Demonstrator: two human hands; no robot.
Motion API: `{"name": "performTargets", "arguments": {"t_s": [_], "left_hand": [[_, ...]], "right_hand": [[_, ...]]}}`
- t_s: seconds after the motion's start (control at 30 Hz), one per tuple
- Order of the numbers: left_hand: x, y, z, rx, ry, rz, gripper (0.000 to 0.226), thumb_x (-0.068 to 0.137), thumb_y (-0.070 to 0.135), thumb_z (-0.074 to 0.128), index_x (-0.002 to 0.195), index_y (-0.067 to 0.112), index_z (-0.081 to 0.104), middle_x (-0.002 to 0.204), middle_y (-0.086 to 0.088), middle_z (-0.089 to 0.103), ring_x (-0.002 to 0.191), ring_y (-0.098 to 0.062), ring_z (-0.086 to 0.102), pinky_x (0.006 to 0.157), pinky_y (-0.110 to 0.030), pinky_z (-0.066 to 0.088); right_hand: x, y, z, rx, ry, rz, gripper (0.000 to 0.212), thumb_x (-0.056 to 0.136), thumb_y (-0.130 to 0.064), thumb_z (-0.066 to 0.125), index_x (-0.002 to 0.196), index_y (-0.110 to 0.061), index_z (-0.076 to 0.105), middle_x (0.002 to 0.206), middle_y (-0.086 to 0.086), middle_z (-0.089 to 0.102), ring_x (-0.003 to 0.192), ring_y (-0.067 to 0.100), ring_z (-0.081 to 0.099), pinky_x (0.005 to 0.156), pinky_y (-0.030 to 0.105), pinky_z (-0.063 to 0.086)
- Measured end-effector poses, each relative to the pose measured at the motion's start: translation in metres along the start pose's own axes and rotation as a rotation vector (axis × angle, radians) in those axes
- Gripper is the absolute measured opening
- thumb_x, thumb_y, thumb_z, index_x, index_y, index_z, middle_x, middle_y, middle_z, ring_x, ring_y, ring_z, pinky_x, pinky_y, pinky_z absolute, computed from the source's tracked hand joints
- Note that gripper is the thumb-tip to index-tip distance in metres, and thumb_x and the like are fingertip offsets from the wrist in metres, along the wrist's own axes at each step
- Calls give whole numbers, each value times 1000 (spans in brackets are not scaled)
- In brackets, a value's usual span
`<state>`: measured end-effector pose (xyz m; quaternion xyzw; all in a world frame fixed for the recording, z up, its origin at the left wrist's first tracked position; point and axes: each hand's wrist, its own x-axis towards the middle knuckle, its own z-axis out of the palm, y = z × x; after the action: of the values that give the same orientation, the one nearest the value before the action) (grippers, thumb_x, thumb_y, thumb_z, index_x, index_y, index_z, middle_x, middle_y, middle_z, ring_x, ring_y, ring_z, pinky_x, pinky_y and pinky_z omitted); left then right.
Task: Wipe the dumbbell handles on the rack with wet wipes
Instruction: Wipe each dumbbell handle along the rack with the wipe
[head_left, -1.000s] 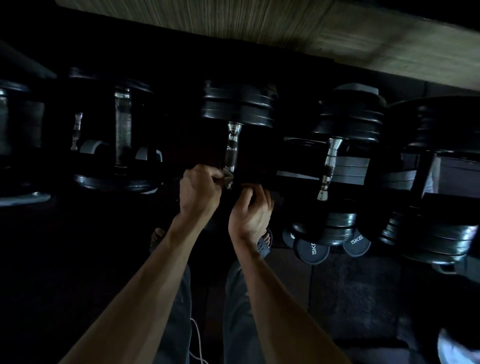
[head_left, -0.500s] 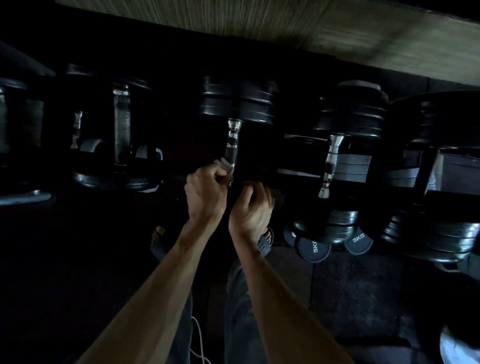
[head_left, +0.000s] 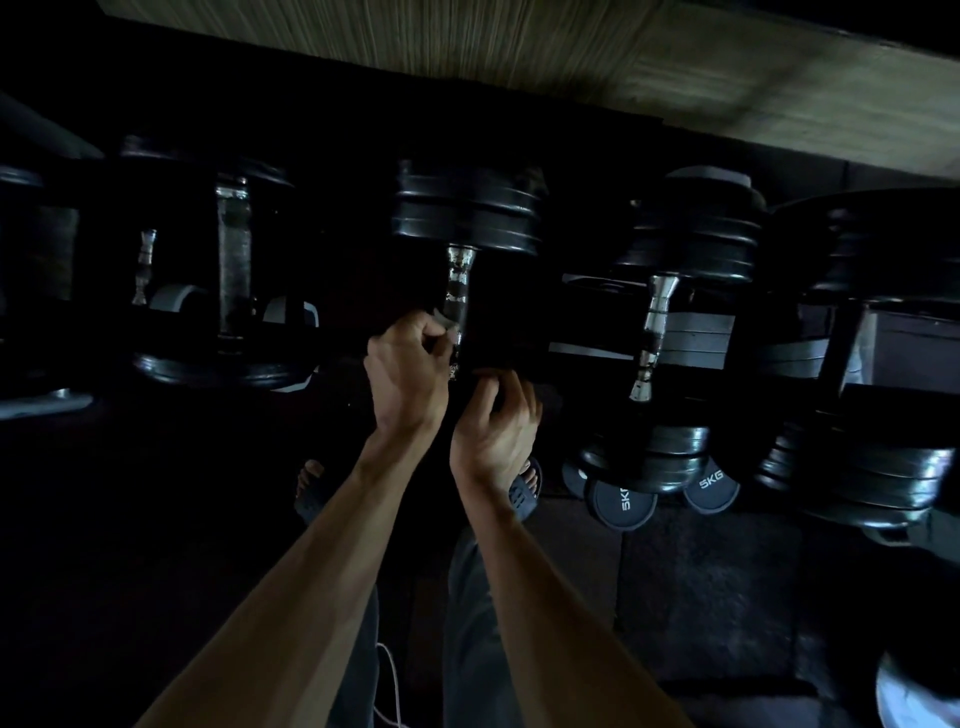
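In dim light a row of black dumbbells lies on a dark rack. The middle dumbbell's chrome handle (head_left: 459, 291) runs from its far plates (head_left: 467, 208) down toward me. My left hand (head_left: 408, 374) pinches a pale wet wipe (head_left: 445, 325) against the lower part of that handle. My right hand (head_left: 496, 426) sits just right of it, fingers curled over the dark near end of the same dumbbell, which is mostly lost in shadow.
A second dumbbell with a chrome handle (head_left: 655, 332) lies to the right, a third (head_left: 234, 275) to the left. Two small 5KG dumbbell ends (head_left: 621, 501) sit low on the floor. A wooden wall panel (head_left: 519, 47) runs above. My sandalled feet (head_left: 524, 486) stand below.
My left hand has slid with the wipe up the middle handle, away from me. The right hand has stayed where it was.
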<state>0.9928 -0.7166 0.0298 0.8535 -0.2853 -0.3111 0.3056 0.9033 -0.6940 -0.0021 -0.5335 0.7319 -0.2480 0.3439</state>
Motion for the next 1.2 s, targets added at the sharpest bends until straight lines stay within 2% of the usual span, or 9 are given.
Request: {"name": "performTargets", "arguments": {"t_s": [0.17, 0.33, 0.47, 0.6, 0.7, 0.9, 1.03, 1.1, 1.2], "left_hand": [[13, 9, 0, -42, 32, 40, 13, 91, 19, 71, 80, 13, 67, 76, 10, 69, 54, 9, 56, 50, -3, 37], [3, 4, -8, 56, -88, 76, 23, 91, 14, 70, 72, 24, 61, 69, 20, 61, 57, 6, 60, 52, -4, 42], [28, 24, -3, 34, 48, 118, 15, 89, 14, 71, 75, 15, 69, 66, 19, 61, 53, -1, 59, 51, -15, 47], [38, 35, 2, -29, 98, 131, 19, 90, 14, 71, 72, 19, 65, 64, 20, 59, 55, 4, 59, 51, -5, 40], [18, 22, -1, -2, 64, 156, 25, 89, 15, 72, 73, 30, 59, 62, 25, 56, 59, 7, 60, 52, -5, 37], [-1, -5, -18, 58, -212, 20, 21, 87, 12, 74, 73, 26, 66, 68, 21, 63, 58, 8, 62, 50, -6, 42], [-5, -8, -32, 27, -282, 40, 7, 87, 20, 75, 81, 20, 71, 78, 23, 66, 71, 9, 65, 61, -5, 48], [-11, -10, -35, 14, -263, 73, 5, 88, 23, 75, 86, 19, 72, 88, 14, 73, 74, 2, 69, 65, -13, 54], [-29, -6, -38, -69, -292, 155, 9, 87, 23, 75, 92, 15, 71, 91, 9, 75, 84, 3, 70, 78, -19, 57]], "right_hand": [[-1, 0, 0, 13, 1, 35, 33, 89, -32, 39, 87, -22, 70, 89, -4, 68, 93, 22, 60, 84, 35, 45], [-1, -3, -1, 20, 10, 39, 35, 88, -33, 38, 85, -21, 70, 89, -3, 68, 90, 24, 60, 83, 41, 48], [-2, -6, -2, 28, 4, 57, 34, 87, -35, 38, 87, -24, 71, 93, -6, 68, 92, 20, 58, 85, 39, 48], [-2, -6, -2, 31, -2, 60, 31, 88, -32, 42, 88, -24, 71, 95, -8, 69, 92, 16, 57, 87, 35, 46], [-1, -6, -2, 19, -10, 25, 32, 87, -33, 39, 87, -23, 70, 92, -7, 69, 90, 18, 58, 86, 36, 46], [0, -7, -5, 1, -44, 53, 42, 86, -39, 33, 89, -20, 71, 94, -3, 69, 94, 23, 59, 85, 34, 44], [7, -8, -13, 41, -215, 98, 51, 81, -47, 38, 111, -23, 72, 113, -1, 70, 111, 24, 59, 99, 39, 46], [15, -7, -27, 67, -352, 67, 48, 88, -37, 53, 134, -29, 61, 130, -4, 63, 124, 18, 56, 105, 42, 48], [27, -6, -54, 140, -589, -50, 61, 95, -19, 62, 150, -37, 42, 144, -14, 49, 136, 3, 45, 111, 30, 43]]}}
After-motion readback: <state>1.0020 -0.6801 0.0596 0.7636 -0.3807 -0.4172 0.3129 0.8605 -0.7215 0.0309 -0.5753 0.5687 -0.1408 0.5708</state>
